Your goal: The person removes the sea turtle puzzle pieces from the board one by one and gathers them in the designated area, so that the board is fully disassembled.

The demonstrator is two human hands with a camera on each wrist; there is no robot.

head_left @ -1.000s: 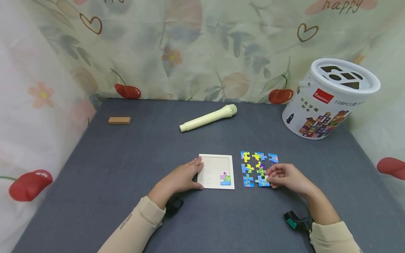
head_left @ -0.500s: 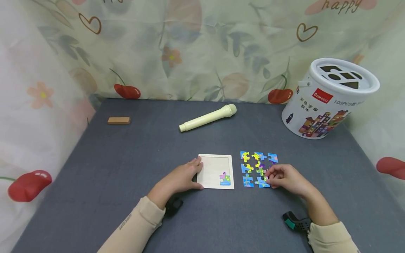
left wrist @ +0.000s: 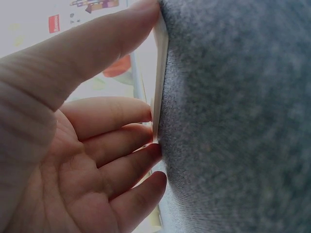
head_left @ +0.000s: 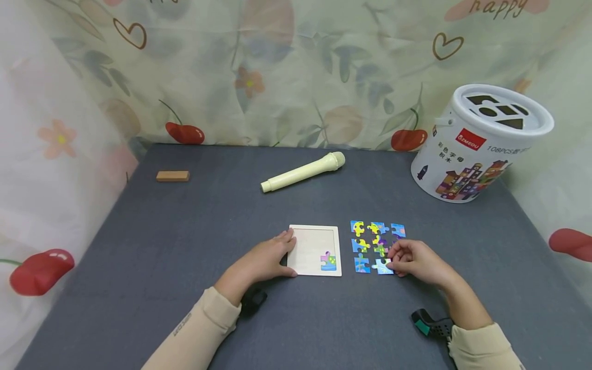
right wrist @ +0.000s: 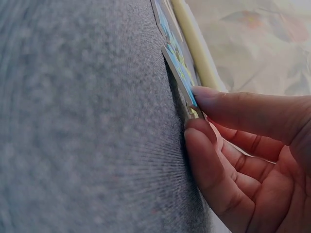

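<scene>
A pale square puzzle tray [head_left: 314, 239] lies on the table; one pink, green and blue puzzle piece [head_left: 329, 261] sits in its lower right corner. My left hand [head_left: 264, 259] rests against the tray's left side, thumb at the near corner and fingers along the edge [left wrist: 159, 82]. Right of the tray, my right hand [head_left: 422, 262] pinches a light blue puzzle piece [head_left: 382, 266] between thumb and fingers. In the right wrist view this piece [right wrist: 181, 77] is tilted, with a dark gap between it and the cloth. The hand partly hides the pieces behind it.
Several loose puzzle pieces [head_left: 358, 245] lie in rows right of the tray. Farther back are a cream toy microphone [head_left: 302, 172], a small wooden block [head_left: 173, 176] and a white bucket [head_left: 481, 149] with shape holes in its lid. A patterned curtain [head_left: 296, 92] hangs behind the table.
The pinched puzzle piece has tilted and now catches more light, its face looking paler. My left hand and the tray stay in place; the head view has shifted slightly.
</scene>
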